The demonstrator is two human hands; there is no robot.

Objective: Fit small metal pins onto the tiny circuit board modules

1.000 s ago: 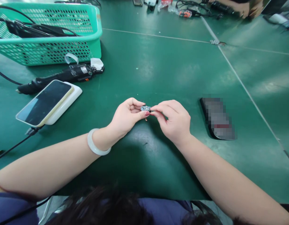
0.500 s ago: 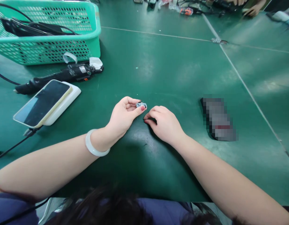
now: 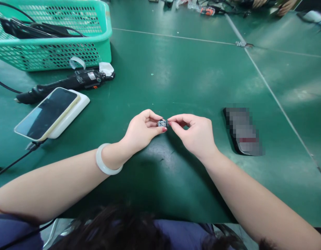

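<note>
A small bluish circuit board [image 3: 162,123] with a dark part at its upper edge is pinched between the thumb and fingers of my left hand [image 3: 142,128]. My right hand [image 3: 194,133] is closed in a pinch, its thumb and forefinger tips at the board's right edge. Whether those fingertips grip the board itself or something tiny is too small to tell. Both hands are just above the green tabletop [image 3: 160,187], near the middle of the view.
At the left lie a phone [image 3: 47,113] on a white block [image 3: 72,116] and a black corded electric screwdriver [image 3: 72,82]. A green basket [image 3: 108,38] behind them holds black cabled tools. A dark, blurred-out flat object [image 3: 243,132] lies right. Another person's hands [image 3: 285,7] show far right.
My left hand has shifted slightly right and down with the circuit board. My right hand has risen from near the tabletop, and its pinched fingertips have come to the board's right edge.
</note>
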